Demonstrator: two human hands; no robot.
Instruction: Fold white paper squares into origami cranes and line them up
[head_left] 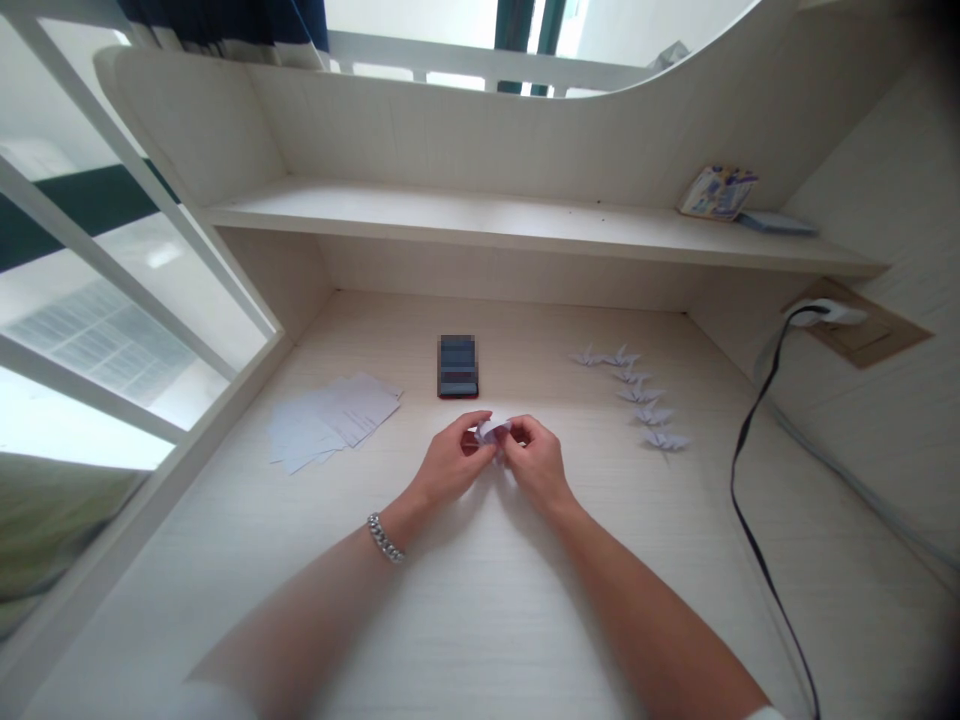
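Between my two hands is a small piece of folded white paper (pixel 493 431), held just above the desk. My left hand (pixel 450 460), with a chain bracelet (pixel 385 538) at its wrist, pinches the paper's left side. Fingers of my right hand (pixel 538 462) are closed on its right side. The exact shape of the folds is partly hidden by my fingers. Right of my hands, several white folded paper cranes (pixel 646 413) lie in a curved row. Loose white paper sheets (pixel 337 420) overlap in a pile to the left.
A phone (pixel 457 366) lies beyond my hands. A shelf (pixel 450 212) spans the back, carrying a small colourful box (pixel 718 192) and a flat bluish item (pixel 776 223). At right, a black cable (pixel 741 500) runs from a wall socket (pixel 862 325) down across the desk (pixel 465 620). White bars stand left.
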